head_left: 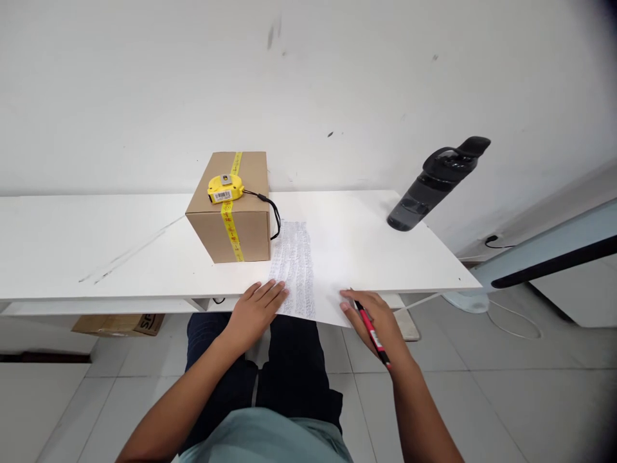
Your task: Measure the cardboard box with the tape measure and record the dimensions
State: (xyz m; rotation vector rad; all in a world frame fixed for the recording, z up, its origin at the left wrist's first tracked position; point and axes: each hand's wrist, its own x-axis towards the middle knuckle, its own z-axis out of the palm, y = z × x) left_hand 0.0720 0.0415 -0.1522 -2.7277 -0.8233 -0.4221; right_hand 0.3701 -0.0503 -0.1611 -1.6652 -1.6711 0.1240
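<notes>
A sheet of paper (313, 270) with a column of handwriting lies on the white table (96, 251), its near edge hanging past the table's front. My left hand (255, 312) lies flat, fingers stretched out, on the paper's near left corner. My right hand (373, 321) is closed round a red and black pen (372, 333) at the paper's near right edge, with the tip pointing at the sheet.
A cardboard box (231, 209) with yellow tape stands behind the paper, with a yellow tape measure (224, 188) and its black cord on top. A dark water bottle (436, 183) stands at the table's right. A flat carton (118, 323) lies on the floor beneath.
</notes>
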